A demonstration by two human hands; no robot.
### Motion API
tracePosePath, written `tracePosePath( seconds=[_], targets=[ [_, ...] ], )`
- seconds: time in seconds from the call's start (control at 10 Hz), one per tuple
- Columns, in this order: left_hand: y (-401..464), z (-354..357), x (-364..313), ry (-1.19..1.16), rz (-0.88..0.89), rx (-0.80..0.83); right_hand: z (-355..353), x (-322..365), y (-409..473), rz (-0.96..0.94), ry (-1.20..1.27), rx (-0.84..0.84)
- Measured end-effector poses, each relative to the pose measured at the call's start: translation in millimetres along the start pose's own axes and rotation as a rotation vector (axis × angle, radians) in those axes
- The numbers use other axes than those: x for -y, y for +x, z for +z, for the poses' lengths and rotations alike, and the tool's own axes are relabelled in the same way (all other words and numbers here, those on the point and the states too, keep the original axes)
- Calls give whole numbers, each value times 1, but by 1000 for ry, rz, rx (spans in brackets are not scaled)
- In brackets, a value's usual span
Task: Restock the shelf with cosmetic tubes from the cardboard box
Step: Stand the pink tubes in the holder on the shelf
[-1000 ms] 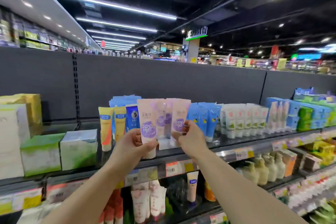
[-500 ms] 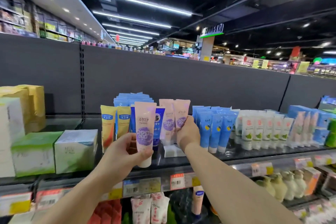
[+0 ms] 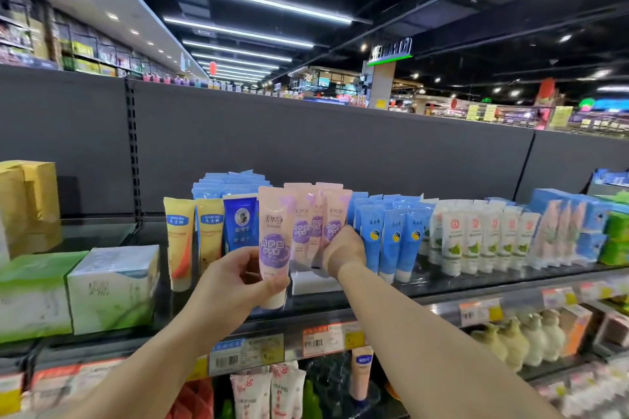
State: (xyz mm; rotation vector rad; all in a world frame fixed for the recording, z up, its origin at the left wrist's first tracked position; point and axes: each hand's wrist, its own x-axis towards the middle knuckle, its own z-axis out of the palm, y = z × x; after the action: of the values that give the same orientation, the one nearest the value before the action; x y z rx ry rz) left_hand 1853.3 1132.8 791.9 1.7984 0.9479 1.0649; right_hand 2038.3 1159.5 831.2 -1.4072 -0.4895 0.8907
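My right hand (image 3: 342,248) has pushed its pink tubes (image 3: 320,214) farther onto the shelf (image 3: 442,286), gripping them; my left hand (image 3: 238,279) holds one tube (image 3: 274,241) ready.

green and white boxes (image 3: 78,292) sit at the near left, yellow cartons (image 3: 29,204) behind them, price tags (image 3: 246,352) along the edge.

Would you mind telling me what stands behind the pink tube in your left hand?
Behind the pink plastic tube held by the left hand stand more pink tubes on the dark glass shelf, the right hand gripping them. Their caps are hidden.
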Motion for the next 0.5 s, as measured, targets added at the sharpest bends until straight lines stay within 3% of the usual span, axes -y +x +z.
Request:
tracePosePath(
  seconds=[0.1,0.2,0.3,0.4,0.5],
  targets=[
    [5,8,2,32,4,-25,-6,-12,7,-304,-855,-11],
    [11,17,2,37,8,-70,-19,-26,11,-344,-627,4],
    [15,28,0,25,30,-79,-29,-34,-3,-347,-475,254],
    [19,40,-3,8,34,-106,-34,-35,-16,-320,-390,472],
    [24,47,-2,12,41,-123,-38,-33,-22,-366,-465,506]
  ],
)
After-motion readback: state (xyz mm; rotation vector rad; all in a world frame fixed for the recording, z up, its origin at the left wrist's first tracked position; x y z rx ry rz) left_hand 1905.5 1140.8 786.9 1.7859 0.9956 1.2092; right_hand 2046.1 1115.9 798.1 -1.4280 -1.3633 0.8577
